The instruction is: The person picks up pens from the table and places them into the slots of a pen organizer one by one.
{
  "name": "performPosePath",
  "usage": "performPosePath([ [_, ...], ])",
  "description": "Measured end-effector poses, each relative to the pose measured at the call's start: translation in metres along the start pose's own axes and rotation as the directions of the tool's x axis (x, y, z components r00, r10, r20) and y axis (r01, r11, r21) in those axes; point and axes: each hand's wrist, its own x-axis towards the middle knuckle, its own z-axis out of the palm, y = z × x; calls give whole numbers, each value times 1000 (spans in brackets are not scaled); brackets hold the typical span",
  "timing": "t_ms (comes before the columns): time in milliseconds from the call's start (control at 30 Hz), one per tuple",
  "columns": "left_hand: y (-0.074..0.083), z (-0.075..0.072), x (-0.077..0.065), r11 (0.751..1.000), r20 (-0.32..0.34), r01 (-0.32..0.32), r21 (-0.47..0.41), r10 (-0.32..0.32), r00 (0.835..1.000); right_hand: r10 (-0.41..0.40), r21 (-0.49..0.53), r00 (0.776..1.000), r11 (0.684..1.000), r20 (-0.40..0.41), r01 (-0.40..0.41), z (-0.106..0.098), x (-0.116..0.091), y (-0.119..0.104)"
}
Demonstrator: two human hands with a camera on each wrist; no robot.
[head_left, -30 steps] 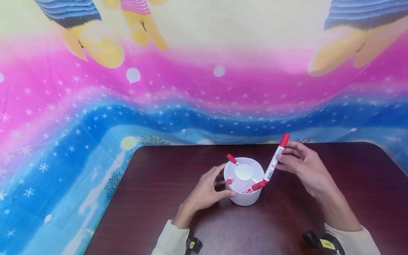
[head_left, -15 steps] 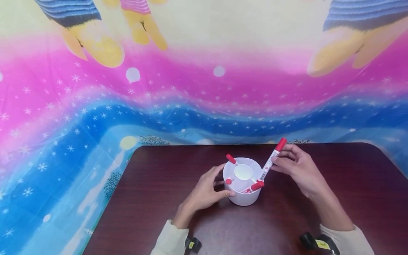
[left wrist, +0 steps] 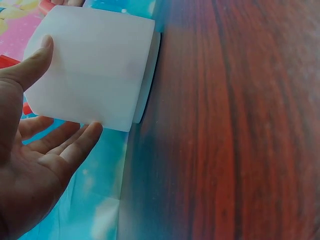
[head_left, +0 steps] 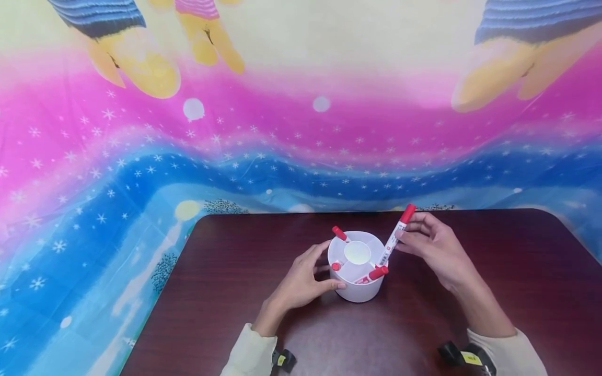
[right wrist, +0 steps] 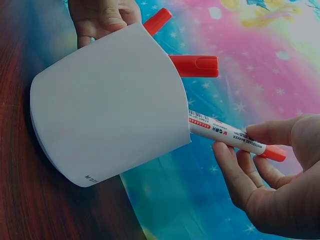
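A white round pen holder [head_left: 359, 293] with a divided top stands on the table. My left hand [head_left: 301, 279] holds it from the left side, thumb at the front; the left wrist view has thumb and fingers on opposite sides of the holder [left wrist: 95, 70]. Between thumb and fingers, my right hand [head_left: 439, 250] pinches a red-capped whiteboard marker [head_left: 393, 241], tilted, cap end up. Its lower end is hidden behind the holder's rim in the right wrist view, where the printed barrel [right wrist: 225, 132] shows. Three other red-capped markers lean in the holder, one cap [head_left: 378, 272] at the front right.
The dark reddish wooden table [head_left: 226, 261] extends around the holder, with rounded far corners. Behind it hangs a colourful cloth [head_left: 282, 130] with snowflakes and cartoon figures. Black wrist devices [head_left: 284, 360] sit at both pale sleeves.
My right hand has moved left and slightly down, bringing the marker's lower end from outside the holder's right rim to inside it. My left hand keeps its hold on the holder.
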Motion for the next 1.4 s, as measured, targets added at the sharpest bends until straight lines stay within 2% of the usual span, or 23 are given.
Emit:
performPosePath([
  [500, -1, -2, 1, 1000, -1, -4, -25, 4, 1000, 32, -36, 999, 999, -11, -33, 11, 6, 3],
  [700, -1, -1, 1, 1000, 0, -3, -24, 3, 1000, 19, -8, 1000, 1000, -8, -19, 15, 5, 4],
  [1400, -2, 0, 1, 1000, -7, 0, 8, 0, 1000, -1, -67, 1000, 998, -24, -1, 19, 5, 10],
])
